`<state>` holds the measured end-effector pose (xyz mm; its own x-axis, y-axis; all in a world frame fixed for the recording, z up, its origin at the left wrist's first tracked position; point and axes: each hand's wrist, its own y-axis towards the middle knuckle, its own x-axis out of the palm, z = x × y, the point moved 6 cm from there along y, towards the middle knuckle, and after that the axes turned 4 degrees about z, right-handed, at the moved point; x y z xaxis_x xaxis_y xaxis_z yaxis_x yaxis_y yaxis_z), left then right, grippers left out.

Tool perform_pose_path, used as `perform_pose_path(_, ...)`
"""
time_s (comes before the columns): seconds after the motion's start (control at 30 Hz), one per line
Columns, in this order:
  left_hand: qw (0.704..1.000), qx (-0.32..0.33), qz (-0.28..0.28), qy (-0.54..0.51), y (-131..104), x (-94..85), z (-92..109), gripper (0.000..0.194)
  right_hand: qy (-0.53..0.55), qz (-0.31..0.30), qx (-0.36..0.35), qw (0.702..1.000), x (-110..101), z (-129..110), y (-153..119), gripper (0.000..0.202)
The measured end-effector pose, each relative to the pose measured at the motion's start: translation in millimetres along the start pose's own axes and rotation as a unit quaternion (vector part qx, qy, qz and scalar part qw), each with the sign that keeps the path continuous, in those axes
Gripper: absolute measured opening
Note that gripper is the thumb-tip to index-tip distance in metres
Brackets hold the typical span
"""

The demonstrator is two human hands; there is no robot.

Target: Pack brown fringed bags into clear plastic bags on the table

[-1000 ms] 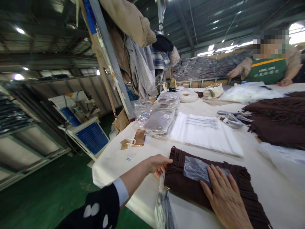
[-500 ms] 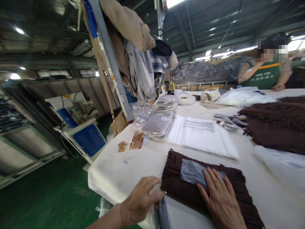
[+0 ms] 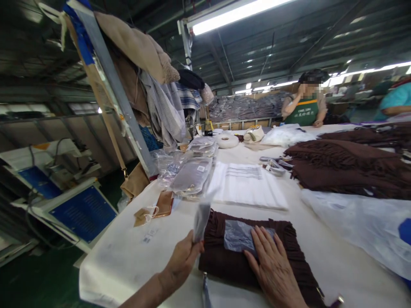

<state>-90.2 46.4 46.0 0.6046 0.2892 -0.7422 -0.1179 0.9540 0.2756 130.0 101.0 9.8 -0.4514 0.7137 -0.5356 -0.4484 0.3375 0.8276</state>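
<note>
A folded dark brown scarf with fringed edges lies on the white-covered table. On top of it rests a crinkled grey plastic packet. My right hand is spread flat over the scarf, its fingers reaching onto the packet's right part. At the scarf's left edge, my left hand is closed on a thin grey plastic piece, which stands up from the fingers and is blurred at the top. Below that hand, a narrow grey strip with a small metal end hangs at the scarf's near left corner.
Behind the scarf lie a white folded cloth and bagged grey items. Tags and a brown card are at left. More brown fringed scarves are piled at right. A person in a green apron is across the table.
My left hand has raised the grey plastic piece above the scarf's left edge. The right hand stays flat on the scarf. The view has swung to the right.
</note>
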Motion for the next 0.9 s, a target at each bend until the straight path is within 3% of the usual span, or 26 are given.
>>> perform_pose_path(0.03,0.999,0.009,0.01,0.033,6.9,9.5,6.2,0.026,0.0,0.003,0.003,1.0,0.1,0.2,0.3,0.053)
perform_pose_path(0.1,0.988,0.096,0.018,0.12,16.0,32.0,24.2,0.039,0.0,0.008,0.006,1.0,1.0,0.5,0.5,0.052)
perform_pose_path(0.17,0.957,0.196,0.013,0.212,17.7,55.0,38.1,0.051,0.0,0.009,0.007,1.0,1.8,0.5,0.3,0.049)
perform_pose_path(0.23,0.927,0.249,0.01,0.279,16.3,70.3,41.9,0.053,0.012,0.021,0.013,1.0,-1.6,1.2,0.6,0.047)
perform_pose_path(0.37,0.905,0.26,0.0,0.336,14.5,79.0,35.1,0.057,0.06,0.1,0.07,0.991,-28.2,8.8,6.9,0.039)
perform_pose_path(0.47,0.889,0.275,-0.011,0.365,12.4,79.4,31.2,0.066,0.048,0.138,0.039,0.989,-48.2,8.3,18.8,0.033)
perform_pose_path(0.53,0.874,0.298,0.003,0.384,10.8,76.9,32.2,0.069,0.021,0.101,-0.007,0.995,-46.4,6.8,26.1,0.034)
perform_pose_path(0.67,0.838,0.362,0.079,0.4,11.7,71.4,43.9,0.066,0.002,0.043,-0.052,0.998,-22.9,11.9,22.8,0.032)
perform_pose_path(0.8,0.794,0.494,0.118,0.335,14.4,92.5,56.3,0.069,0.027,0.06,-0.058,0.996,-11.5,16.2,8.9,0.036)
perform_pose_path(0.9,0.763,0.547,0.149,0.309,18.4,110.9,52.4,0.052,0.086,0.047,-0.02,0.995,-17.1,28.0,8.3,0.054)
